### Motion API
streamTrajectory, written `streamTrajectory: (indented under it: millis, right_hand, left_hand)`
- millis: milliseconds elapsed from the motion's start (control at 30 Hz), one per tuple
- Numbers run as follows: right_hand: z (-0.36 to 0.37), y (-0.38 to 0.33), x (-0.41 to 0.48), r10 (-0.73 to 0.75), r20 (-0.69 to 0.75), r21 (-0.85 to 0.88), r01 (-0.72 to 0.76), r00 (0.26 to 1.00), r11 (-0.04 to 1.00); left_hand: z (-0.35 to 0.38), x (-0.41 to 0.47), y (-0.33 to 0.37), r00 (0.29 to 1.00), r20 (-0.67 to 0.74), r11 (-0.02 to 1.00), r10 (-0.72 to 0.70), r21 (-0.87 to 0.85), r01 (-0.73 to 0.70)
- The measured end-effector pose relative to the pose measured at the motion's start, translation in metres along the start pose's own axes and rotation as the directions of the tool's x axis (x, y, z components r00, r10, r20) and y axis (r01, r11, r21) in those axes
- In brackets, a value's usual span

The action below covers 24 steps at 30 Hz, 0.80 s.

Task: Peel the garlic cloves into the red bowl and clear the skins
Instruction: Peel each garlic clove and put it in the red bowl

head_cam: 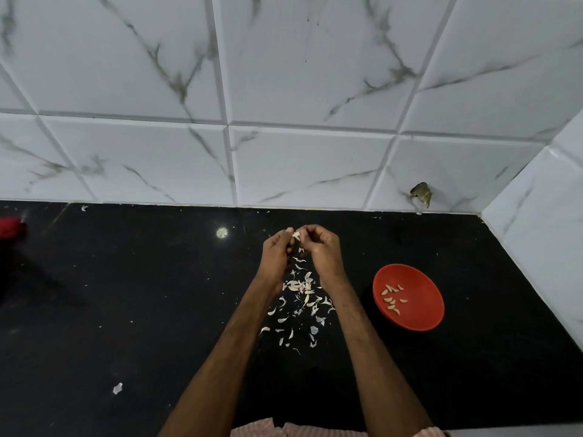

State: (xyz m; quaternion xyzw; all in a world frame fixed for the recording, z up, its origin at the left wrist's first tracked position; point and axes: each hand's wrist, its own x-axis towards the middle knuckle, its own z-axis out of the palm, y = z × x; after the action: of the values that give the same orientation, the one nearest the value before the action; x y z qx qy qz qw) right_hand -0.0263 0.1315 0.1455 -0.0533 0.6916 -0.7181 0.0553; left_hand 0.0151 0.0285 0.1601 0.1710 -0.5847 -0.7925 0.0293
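My left hand and my right hand meet above the black counter, fingertips pinched together on one pale garlic clove. Below the hands a scatter of white garlic skins lies on the counter between my forearms. The red bowl sits to the right of my right forearm with several peeled cloves inside it.
The black counter runs back to a white marble-tile wall, with a side wall close on the right. A red object shows at the far left edge. A lone skin lies at the front left.
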Motion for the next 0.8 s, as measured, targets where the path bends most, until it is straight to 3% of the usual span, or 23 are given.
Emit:
streamTrajectory:
  millis: [200, 400, 667, 800]
  right_hand:
    - [0.0, 0.001, 0.0, 0.026, 0.016, -0.052, -0.025, 1.0, 0.998]
    - [-0.005, 0.0, -0.004, -0.049, 0.069, 0.075, 0.044, 0.996, 0.996]
    - [-0.006, -0.003, -0.001, -0.071, 0.018, 0.187, 0.067, 0.997, 0.98]
    - [-0.007, 0.002, 0.004, -0.108, 0.004, 0.052, 0.108, 0.994, 0.993]
  left_hand:
    - [0.005, -0.006, 0.001, 0.993, 0.019, 0.992, 0.118, 0.05, -0.119]
    - [0.006, -0.005, 0.006, 0.997, -0.037, 0.996, 0.073, -0.057, -0.075]
    - [0.002, 0.005, -0.003, 0.991, -0.001, 0.99, 0.137, 0.042, -0.137]
    - [-0.002, 0.01, -0.009, 0.984, 0.021, 0.98, 0.175, 0.094, -0.176]
